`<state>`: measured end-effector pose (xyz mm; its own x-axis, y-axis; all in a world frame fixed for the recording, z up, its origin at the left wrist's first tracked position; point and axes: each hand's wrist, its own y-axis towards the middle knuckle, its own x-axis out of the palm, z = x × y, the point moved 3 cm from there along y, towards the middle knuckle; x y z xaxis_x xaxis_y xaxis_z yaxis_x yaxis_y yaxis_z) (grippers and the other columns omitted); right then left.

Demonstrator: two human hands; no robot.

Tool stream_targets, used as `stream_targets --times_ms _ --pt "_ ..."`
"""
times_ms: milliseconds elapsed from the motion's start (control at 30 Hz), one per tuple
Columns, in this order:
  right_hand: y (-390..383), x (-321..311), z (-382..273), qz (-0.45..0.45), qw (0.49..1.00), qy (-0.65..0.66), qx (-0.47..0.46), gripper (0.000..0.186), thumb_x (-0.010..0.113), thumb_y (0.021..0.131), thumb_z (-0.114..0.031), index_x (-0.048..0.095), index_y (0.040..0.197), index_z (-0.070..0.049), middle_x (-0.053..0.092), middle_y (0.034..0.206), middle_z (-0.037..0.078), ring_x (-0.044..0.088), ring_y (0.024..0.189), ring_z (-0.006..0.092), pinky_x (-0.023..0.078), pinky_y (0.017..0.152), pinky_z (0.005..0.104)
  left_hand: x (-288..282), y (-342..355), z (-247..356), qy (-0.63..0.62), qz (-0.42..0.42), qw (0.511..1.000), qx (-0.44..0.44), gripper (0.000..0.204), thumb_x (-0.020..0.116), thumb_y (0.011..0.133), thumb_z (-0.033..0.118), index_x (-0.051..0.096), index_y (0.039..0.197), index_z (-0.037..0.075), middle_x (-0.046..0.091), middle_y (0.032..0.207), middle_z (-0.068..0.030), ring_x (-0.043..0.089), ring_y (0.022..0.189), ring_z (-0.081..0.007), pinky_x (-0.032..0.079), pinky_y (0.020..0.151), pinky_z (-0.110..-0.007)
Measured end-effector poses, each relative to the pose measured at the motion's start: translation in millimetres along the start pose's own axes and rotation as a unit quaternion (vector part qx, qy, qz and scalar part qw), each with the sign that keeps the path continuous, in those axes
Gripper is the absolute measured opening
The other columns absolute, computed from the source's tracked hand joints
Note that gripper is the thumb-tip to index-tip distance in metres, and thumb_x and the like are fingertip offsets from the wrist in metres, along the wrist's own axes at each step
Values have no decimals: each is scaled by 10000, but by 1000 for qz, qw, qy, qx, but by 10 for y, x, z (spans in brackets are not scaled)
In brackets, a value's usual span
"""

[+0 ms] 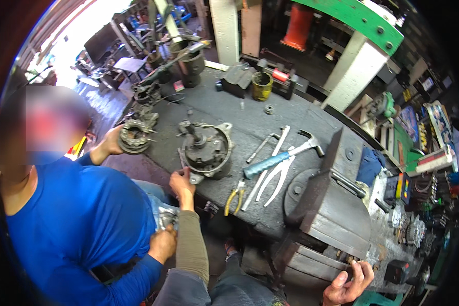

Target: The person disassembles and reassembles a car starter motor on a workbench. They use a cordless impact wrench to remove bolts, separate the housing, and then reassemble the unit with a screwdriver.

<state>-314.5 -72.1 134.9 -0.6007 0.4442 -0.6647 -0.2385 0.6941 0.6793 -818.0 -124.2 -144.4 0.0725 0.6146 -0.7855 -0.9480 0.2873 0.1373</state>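
Observation:
My left hand (182, 183) grips the near flange of a round metal housing (207, 148) with a shaft standing up from its middle, at the bench's left edge. My right hand (348, 283) is at the jaw of a large bench vise (331, 209), fingers curled and apart, fingertips touching it. Right of the housing lie a claw hammer (268, 166) with a blue grip, white-handled pliers (275, 181), yellow-handled pliers (234, 200), a long bar (255, 191) and a bent rod (260, 148).
A co-worker (76, 214) in blue sits left, one hand (109, 140) at a round metal part (135, 137), the other (160, 245) holding something metallic. Cans (261, 86) and parts line the bench (229, 97)'s back. A green-and-white frame (352, 61) stands behind; cluttered shelves (423, 148) are right.

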Motion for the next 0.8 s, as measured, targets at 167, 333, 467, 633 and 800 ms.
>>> stream_targets --times_ms 167,333,467,633,800 --pt "46 9 -95 8 1000 -10 -4 216 706 909 -148 766 1032 20 674 1027 225 656 921 385 539 848 475 -158 -781 -55 -401 -49 908 -109 418 613 1064 226 590 1289 -125 702 900 -108 689 718 -159 571 684 -312" --pt "11 8 -102 -10 1000 -23 -5 214 705 925 -166 766 1021 15 671 1041 227 651 965 386 536 875 481 -434 -1314 -74 -385 -15 922 -29 378 668 1024 140 587 1282 -124 683 1073 -130 716 845 -174 591 752 -296" --pt "-19 4 -101 6 1000 -10 8 188 709 903 -141 774 1001 6 666 1036 222 651 953 392 531 889 496 -526 -1422 -91 -351 -13 936 2 346 670 1012 108 599 1254 -129 659 1168 -146 715 908 -183 601 773 -304" --pt "8 -2 -138 4 1000 -16 7 171 728 873 -119 778 985 0 662 1027 222 653 954 403 527 903 502 -510 -1570 -151 -227 -75 970 -34 295 717 937 148 684 1163 -40 693 1111 -178 709 962 -310 578 826 -386" --pt "15 -26 -133 19 1000 -7 -4 164 738 873 -132 781 977 -13 668 1034 212 645 990 402 499 970 527 -389 -1576 136 -119 -128 974 143 281 730 908 158 692 1134 -4 677 1127 -194 675 1032 -412 562 894 -468"
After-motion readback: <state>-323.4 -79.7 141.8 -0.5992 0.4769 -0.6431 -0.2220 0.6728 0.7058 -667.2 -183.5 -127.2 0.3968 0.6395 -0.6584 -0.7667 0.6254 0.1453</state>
